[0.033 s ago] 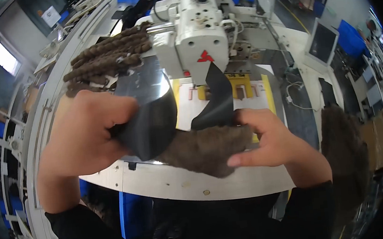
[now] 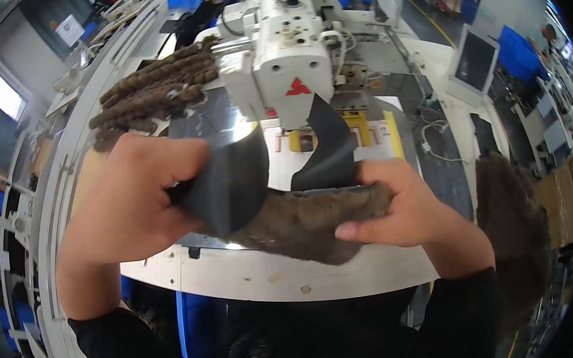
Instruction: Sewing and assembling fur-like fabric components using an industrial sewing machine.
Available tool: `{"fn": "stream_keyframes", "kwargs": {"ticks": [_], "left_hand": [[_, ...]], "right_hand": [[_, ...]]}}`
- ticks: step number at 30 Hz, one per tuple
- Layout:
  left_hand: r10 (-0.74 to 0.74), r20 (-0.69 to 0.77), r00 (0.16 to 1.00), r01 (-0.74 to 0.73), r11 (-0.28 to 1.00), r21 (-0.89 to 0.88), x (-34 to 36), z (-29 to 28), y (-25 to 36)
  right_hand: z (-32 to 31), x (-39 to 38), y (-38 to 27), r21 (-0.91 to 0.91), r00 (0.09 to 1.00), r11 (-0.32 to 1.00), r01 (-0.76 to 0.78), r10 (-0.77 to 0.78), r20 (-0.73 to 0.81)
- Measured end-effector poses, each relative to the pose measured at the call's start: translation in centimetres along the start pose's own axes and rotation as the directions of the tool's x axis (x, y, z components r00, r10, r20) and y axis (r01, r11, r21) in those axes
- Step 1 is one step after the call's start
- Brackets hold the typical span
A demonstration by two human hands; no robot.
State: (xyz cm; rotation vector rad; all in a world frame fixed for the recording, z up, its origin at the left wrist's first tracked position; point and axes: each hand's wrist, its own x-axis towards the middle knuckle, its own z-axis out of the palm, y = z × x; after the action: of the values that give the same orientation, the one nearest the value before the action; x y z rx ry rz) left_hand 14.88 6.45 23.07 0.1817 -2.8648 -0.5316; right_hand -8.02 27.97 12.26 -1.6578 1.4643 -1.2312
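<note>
White tabletop (image 2: 241,278) runs below and beyond both hands. White sewing machine (image 2: 290,46) stands ahead of the fingers, head centred past the gap between them. Brown fur bundles (image 2: 151,85) lie beyond the left fingers; a loose brown pelt (image 2: 511,225) sits well outside the right ones. Held work: fur piece (image 2: 305,226), spanning between the two hands, in front of the machine and apart from it, pile toward the wearer. Black sheet (image 2: 237,177) curls up at the left fingertips; a pointed black flap (image 2: 328,146) rises just left of the right fingers. Can't tell if sheet and flap are one part. Left hand (image 2: 139,201): fingers curled, thumb side clamped on the black sheet. Right hand (image 2: 401,202): thumb on the fur face, other fingers behind the top edge, clamped on the fur piece; their tips are hidden. Smallest: yellow clamp plate (image 2: 358,126), beyond the right fingers. Handling, my read: keep the right pinch close to the edge so the fur doesn't sag; hold the left light, the sheet looks bendy and could crease; keep pile brushed off the edge where black meets fur; even tension, no pulling, fur may stretch.
</note>
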Motion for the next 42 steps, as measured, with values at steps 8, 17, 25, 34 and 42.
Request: {"fn": "stream_keyframes", "kwargs": {"ticks": [8, 17, 25, 34, 42], "left_hand": [[-0.028, 0.046, 0.999, 0.054, 0.480, -0.876, 3.5, 7.9, -2.7], [0.100, -0.022, 0.995, -0.057, 0.361, -0.931, 0.6, 11.6, -2.0], [-0.143, 0.537, 0.831, 0.555, 0.268, -0.788, 3.2, 21.0, -8.1], [-0.482, 0.238, 0.843, 0.418, 0.308, -0.855, 7.9, 24.2, -8.8], [-0.645, 0.059, 0.762, 0.425, 0.429, -0.798, 7.4, 24.9, -12.3]], "right_hand": [[-1.3, -4.4, 0.2, 0.090, 0.863, 0.991, 0.094, -0.036, -0.505], [-2.3, -8.8, -0.9, 0.234, 0.952, 0.972, -0.020, 0.090, -0.292], [-1.9, -6.2, 9.2, 0.417, 0.702, 0.684, -0.598, 0.699, -0.139], [-1.3, -1.1, 15.1, 0.348, 0.827, 0.821, -0.453, 0.533, -0.179], [-2.4, -2.4, 16.4, 0.227, 0.699, 0.803, -0.552, 0.593, -0.398]]}}
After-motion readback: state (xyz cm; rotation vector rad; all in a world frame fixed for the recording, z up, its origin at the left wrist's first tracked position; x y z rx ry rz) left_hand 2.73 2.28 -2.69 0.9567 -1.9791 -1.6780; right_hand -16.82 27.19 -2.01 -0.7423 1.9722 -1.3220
